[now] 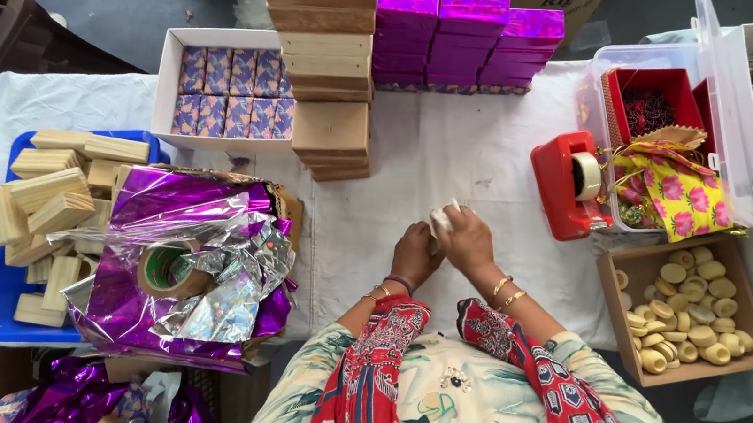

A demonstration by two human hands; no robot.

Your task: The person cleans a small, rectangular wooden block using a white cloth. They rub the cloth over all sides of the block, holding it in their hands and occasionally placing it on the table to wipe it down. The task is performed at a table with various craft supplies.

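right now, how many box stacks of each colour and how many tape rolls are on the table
shiny purple foil-wrapped box stacks: 3
plain brown cardboard box stack: 1
tape rolls: 2 (brown roll on the purple foil, white roll in the red dispenser)
total: 6

Bright, even daylight; soft shadows; glare on purple foil (168, 216); sharp focus; slight wide-angle bending at edges

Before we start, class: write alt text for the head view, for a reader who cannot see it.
Two hands, left and right, meet over a white-covered table, the right pinching a small white piece. Purple foil, a tape roll and wooden blocks lie left; a red tape dispenser and a box of small clay cups lie right.
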